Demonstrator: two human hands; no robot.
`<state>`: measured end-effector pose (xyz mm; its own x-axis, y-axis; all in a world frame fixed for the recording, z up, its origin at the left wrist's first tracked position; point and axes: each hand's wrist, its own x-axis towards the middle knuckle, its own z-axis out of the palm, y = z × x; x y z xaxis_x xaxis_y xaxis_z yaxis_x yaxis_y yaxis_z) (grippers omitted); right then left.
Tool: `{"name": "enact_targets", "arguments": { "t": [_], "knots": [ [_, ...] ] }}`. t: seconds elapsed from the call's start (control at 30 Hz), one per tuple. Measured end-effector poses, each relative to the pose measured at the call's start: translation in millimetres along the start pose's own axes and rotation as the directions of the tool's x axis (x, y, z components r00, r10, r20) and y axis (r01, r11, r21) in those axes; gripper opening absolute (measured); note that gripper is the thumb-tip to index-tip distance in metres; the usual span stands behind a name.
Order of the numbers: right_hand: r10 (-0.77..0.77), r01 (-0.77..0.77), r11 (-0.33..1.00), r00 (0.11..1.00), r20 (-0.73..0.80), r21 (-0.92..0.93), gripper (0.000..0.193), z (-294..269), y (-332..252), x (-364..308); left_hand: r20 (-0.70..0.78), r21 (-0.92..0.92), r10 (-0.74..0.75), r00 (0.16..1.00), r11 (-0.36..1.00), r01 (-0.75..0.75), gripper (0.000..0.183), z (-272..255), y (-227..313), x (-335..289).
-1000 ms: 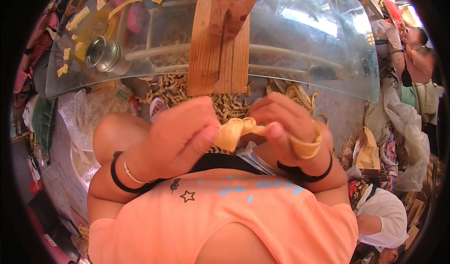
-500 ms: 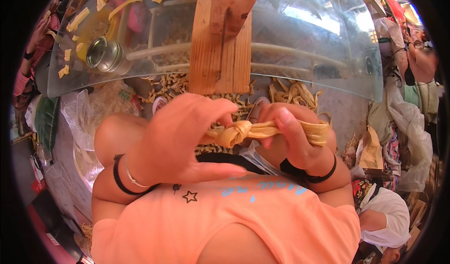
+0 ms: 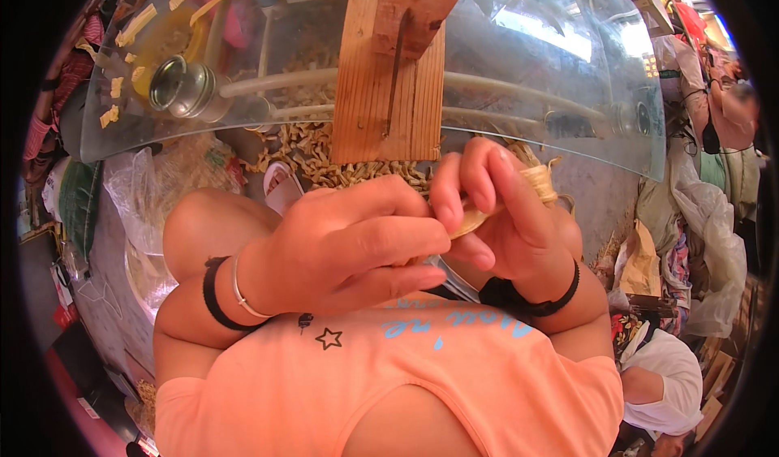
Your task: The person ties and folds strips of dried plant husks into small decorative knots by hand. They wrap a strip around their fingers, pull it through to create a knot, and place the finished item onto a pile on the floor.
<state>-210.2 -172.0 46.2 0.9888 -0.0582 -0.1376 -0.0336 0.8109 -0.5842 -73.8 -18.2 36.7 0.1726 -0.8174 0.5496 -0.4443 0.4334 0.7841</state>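
Over my lap, both hands meet on a pale yellow, fibrous folded strip (image 3: 537, 183); its exact kind I cannot tell. My left hand (image 3: 349, 250) is closed, its fingers bent around the strip's left end and hiding the knot there. My right hand (image 3: 511, 205) grips the other part, with thumb and fingers curled and a folded loop standing out past the knuckles. A short piece of the strip shows between the two hands. Just ahead, a wooden board with an upright block (image 3: 389, 108) and a thin metal rod stands at the glass table's edge.
The glass table (image 3: 519, 75) spreads ahead, with loose yellow strips (image 3: 136, 25) at its left. Many short knotted pieces (image 3: 312, 153) lie beneath it. Clear plastic bags (image 3: 146, 189) lie at left; a paper bag (image 3: 637, 258) and cloths at right. Other people are near both sides.
My left hand has closed from a wide spread and moved right onto the knot, which is now hidden. My right hand has turned and risen with its end of the strip.
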Motion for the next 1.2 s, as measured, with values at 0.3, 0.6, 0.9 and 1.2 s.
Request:
{"name": "enact_targets", "arguments": {
  "t": [0.3,0.6,0.9,1.2],
  "knots": [
    [-0.112,0.111,0.994,0.993,-0.025,-0.016,0.052,-20,-4,-7,-0.08,0.049,-0.279,0.957,0.958,0.283,0.015,-31,7,-14],
    [0.777,-0.387,0.363,0.627,0.046,-0.848,0.045,-7,-20,0,0.013,-0.529,-0.426,0.905,0.765,0.367,0.045,-18,15,-9],
    [-0.371,0.323,0.305,0.907,0.2,-0.896,0.031,-4,-9,14,-0.086,0.002,-0.199,0.976,0.98,0.2,0.035,-8,-6,6],
    [-0.564,0.229,0.499,0.818,-0.112,-0.836,0.014,-15,-8,53,-0.345,0.11,-0.414,0.843,0.873,0.474,0.012,-35,-22,19]
  ]
}}
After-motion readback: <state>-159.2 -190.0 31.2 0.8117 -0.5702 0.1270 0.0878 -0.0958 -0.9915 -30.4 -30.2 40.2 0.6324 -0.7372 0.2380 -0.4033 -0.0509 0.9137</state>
